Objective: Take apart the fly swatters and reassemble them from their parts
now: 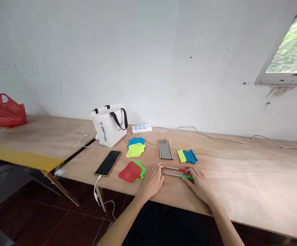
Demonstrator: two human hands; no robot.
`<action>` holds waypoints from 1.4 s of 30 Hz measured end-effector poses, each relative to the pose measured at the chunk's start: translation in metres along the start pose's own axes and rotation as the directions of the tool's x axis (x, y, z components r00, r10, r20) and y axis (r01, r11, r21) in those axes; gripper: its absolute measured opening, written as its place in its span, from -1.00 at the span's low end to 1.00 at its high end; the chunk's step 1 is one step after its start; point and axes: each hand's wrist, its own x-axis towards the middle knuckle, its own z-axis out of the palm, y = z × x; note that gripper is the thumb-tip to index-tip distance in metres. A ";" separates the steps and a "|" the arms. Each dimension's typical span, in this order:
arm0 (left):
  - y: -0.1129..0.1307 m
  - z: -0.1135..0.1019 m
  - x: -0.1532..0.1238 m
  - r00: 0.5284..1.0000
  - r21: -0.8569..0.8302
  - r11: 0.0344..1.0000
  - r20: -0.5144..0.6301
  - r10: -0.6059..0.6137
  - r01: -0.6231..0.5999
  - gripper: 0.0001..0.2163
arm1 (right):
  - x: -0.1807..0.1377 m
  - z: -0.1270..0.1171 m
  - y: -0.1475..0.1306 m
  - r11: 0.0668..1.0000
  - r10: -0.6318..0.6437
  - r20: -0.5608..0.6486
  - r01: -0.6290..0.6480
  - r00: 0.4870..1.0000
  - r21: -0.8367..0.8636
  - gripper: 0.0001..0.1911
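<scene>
On the tabletop before me lie two thin metal rods, one with a red handle [181,169] and one with a green handle [185,176], roughly parallel. My left hand [152,179] rests palm down at their bare left ends, fingers stretched out. My right hand [199,183] lies over the handle ends with its thumb apart; its fingers partly cover the handles. Left of my left hand, a red mesh swatter head [130,172] overlaps a green mesh head [140,167]. Behind them a yellow mesh head [135,150] partly covers a blue one [136,140].
Several metal rods [166,149] lie in a row, beside yellow grips [181,156] and blue grips [191,156]. A phone [108,163] with a cable, a white bag [110,128] and a power strip [141,128] are leftward. A red bag [9,112] sits on another table.
</scene>
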 end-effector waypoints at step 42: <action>-0.003 0.006 0.000 1.000 0.004 1.000 -0.013 0.014 -0.014 -0.68 | 0.000 -0.001 0.003 0.999 -0.024 0.014 0.025 1.000 -0.046 -0.60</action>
